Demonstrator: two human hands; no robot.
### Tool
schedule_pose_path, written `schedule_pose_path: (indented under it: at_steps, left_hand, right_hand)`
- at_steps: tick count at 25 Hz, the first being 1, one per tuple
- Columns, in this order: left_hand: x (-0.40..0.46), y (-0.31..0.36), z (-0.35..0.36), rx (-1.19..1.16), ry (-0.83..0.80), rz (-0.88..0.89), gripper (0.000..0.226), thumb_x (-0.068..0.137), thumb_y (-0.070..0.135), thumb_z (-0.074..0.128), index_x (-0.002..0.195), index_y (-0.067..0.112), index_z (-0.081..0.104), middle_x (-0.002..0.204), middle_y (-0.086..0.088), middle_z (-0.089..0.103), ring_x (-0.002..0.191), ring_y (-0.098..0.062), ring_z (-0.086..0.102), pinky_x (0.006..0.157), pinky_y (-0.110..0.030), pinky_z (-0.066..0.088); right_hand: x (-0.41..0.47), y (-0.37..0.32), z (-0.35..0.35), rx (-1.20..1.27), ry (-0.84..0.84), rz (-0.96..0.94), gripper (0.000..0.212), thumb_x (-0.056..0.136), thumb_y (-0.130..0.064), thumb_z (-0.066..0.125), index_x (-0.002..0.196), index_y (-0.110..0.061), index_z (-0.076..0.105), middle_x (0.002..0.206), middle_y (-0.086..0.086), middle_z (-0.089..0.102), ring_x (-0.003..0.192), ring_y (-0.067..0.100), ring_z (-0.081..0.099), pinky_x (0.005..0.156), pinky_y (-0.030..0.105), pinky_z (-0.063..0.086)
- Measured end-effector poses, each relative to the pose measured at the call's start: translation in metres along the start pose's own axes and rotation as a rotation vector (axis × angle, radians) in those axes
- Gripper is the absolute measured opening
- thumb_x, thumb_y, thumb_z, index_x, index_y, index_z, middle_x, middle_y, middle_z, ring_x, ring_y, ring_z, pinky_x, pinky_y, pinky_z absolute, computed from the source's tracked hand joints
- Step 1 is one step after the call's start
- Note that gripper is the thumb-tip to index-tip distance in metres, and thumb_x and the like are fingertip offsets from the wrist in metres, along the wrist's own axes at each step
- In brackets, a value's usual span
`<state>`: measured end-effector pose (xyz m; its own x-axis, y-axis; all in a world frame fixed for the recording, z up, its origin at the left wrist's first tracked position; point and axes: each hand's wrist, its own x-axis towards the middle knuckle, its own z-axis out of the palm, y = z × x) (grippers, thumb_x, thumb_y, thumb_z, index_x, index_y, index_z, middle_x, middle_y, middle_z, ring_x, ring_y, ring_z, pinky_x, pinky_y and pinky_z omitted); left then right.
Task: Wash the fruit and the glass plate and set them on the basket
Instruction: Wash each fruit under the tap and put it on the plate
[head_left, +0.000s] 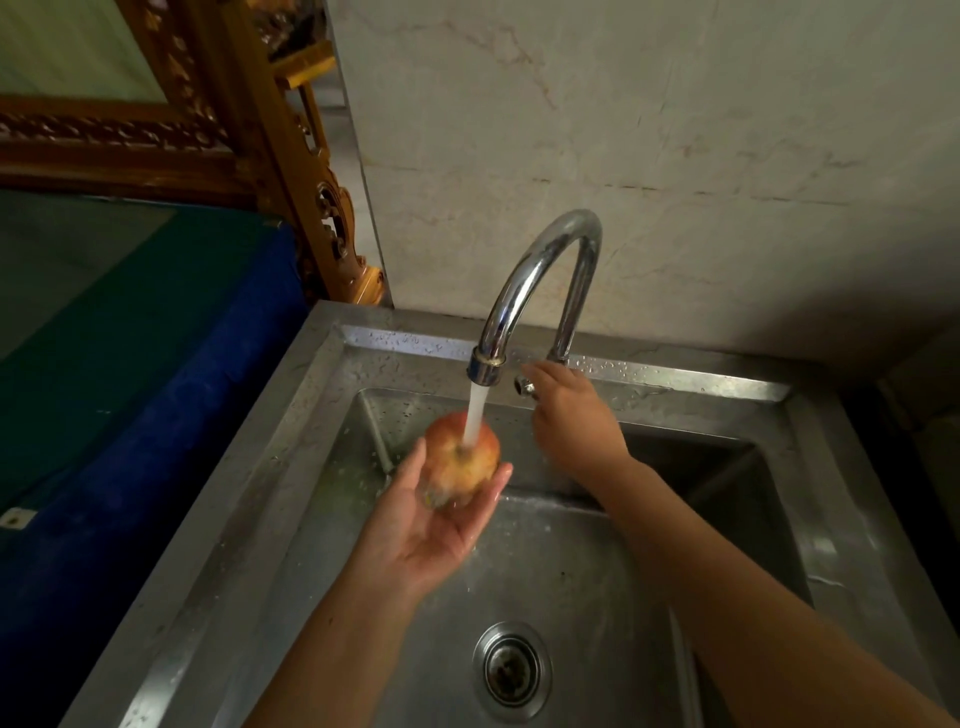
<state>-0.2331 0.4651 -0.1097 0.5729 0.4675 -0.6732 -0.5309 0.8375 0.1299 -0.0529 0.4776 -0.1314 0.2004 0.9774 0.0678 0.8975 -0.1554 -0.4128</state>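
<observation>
- At the frame's middle, the left hand (436, 525) cups one apple (461, 462) on curled fingers under the water stream (476, 415).
- Best to roll it so every side rinses.
- Further right, the right hand (569, 415) reaches one tap handle (524, 386); its grip is hidden.
- One sink (675, 384), one drain (511, 670).

Head camera looks steeply down, close over the sink (332, 364).

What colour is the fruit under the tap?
Reddish-orange with yellowish patches, seen in the head view: the apple.
</observation>
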Motion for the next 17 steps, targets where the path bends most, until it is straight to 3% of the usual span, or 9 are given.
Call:
schedule_pose_path:
  at_steps: [3, 6, 7, 9, 11, 13, 17]
  left_hand:
    - [-0.002, 0.003, -0.006, 0.082, 0.042, 0.011, 0.044, 0.083, 0.043, 0.057, 0.106, 0.005, 0.065, 0.112, -0.024, 0.064, 0.090, -0.035, 0.067, 0.056, -0.041, 0.061]
    - [-0.003, 0.004, -0.010, 0.128, 0.052, 0.068, 0.040, 0.085, 0.037, 0.056, 0.111, 0.008, 0.060, 0.126, -0.021, 0.054, 0.099, -0.031, 0.059, 0.058, -0.040, 0.061]
    - [-0.004, 0.004, -0.011, 0.169, 0.046, 0.105, 0.037, 0.085, 0.032, 0.056, 0.114, 0.008, 0.058, 0.127, -0.021, 0.053, 0.101, -0.031, 0.059, 0.059, -0.039, 0.061]
    - [-0.008, 0.001, -0.012, 0.412, 0.018, 0.235, 0.045, 0.081, 0.020, 0.060, 0.125, 0.015, 0.050, 0.130, -0.017, 0.051, 0.107, -0.030, 0.058, 0.064, -0.035, 0.061]
    - [-0.015, -0.007, -0.010, 0.748, -0.039, 0.385, 0.056, 0.069, 0.016, 0.069, 0.122, 0.024, 0.051, 0.129, -0.009, 0.052, 0.109, -0.025, 0.060, 0.070, -0.031, 0.059]
    - [-0.025, -0.022, -0.001, 1.008, -0.107, 0.477, 0.061, 0.061, 0.015, 0.079, 0.114, 0.033, 0.055, 0.126, -0.001, 0.057, 0.109, -0.017, 0.061, 0.079, -0.028, 0.056]
    - [-0.041, -0.064, 0.038, 1.249, -0.230, 0.542, 0.063, 0.063, 0.006, 0.078, 0.116, 0.031, 0.055, 0.122, 0.001, 0.060, 0.113, -0.013, 0.057, 0.099, -0.032, 0.046]
  right_hand:
    - [-0.017, 0.007, 0.008, -0.036, 0.062, 0.027, 0.050, 0.083, -0.001, 0.043, 0.132, -0.014, 0.047, 0.139, 0.005, 0.050, 0.124, 0.027, 0.043, 0.098, 0.043, 0.045]
    - [-0.037, 0.009, 0.019, -0.081, -0.071, 0.102, 0.055, 0.086, -0.008, 0.042, 0.140, -0.019, 0.035, 0.150, -0.001, 0.035, 0.131, 0.022, 0.040, 0.104, 0.043, 0.040]
    - [-0.039, 0.006, 0.016, 0.007, -0.097, 0.149, 0.053, 0.088, -0.012, 0.044, 0.139, -0.019, 0.035, 0.150, 0.000, 0.036, 0.129, 0.022, 0.042, 0.103, 0.042, 0.040]
    - [-0.041, -0.001, -0.004, 0.408, -0.167, 0.310, 0.040, 0.089, -0.028, 0.051, 0.128, -0.017, 0.050, 0.134, 0.008, 0.055, 0.114, 0.021, 0.056, 0.095, 0.036, 0.047]
    - [-0.056, -0.004, -0.032, 0.869, -0.342, 0.411, 0.043, 0.079, -0.049, 0.060, 0.111, -0.021, 0.063, 0.107, 0.004, 0.071, 0.093, 0.017, 0.068, 0.079, 0.033, 0.057]
    - [-0.085, -0.002, -0.054, 1.048, -0.484, 0.384, 0.046, 0.065, -0.054, 0.067, 0.100, -0.025, 0.067, 0.088, -0.002, 0.075, 0.082, 0.013, 0.072, 0.068, 0.023, 0.057]
    - [-0.142, 0.016, -0.101, 1.109, -0.243, 0.363, 0.049, 0.063, -0.033, 0.072, 0.106, -0.011, 0.066, 0.097, 0.008, 0.073, 0.089, 0.017, 0.069, 0.078, 0.020, 0.053]
